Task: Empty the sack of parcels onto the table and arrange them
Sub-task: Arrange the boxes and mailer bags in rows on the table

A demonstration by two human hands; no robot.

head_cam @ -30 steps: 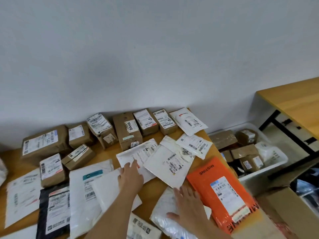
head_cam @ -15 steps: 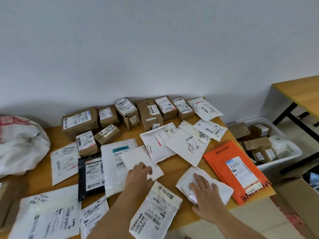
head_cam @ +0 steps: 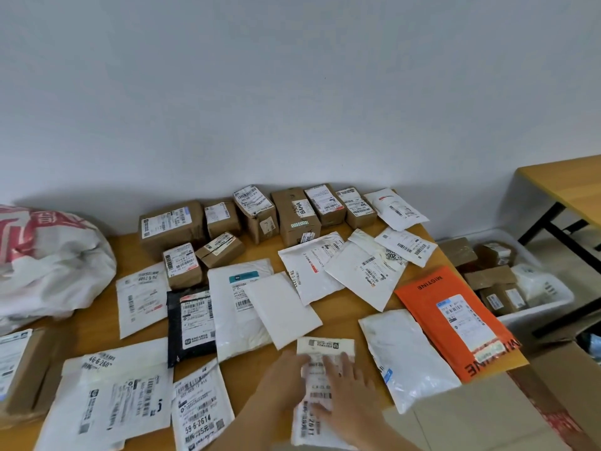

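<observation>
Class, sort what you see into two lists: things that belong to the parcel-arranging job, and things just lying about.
Job: sack, table, orange parcel, black parcel, label parcel under both hands.
Lying about: bin, side table, carton.

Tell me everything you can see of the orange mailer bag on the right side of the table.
The orange mailer bag looks like a thin, glossy plastic pouch, lying flat and slanted at the table's right edge, with its near corner hanging over. Black MISTINE lettering runs along both ends, and a white shipping label sits on top. Its left edge meets the white bag beside it. Neither hand touches it.
</observation>
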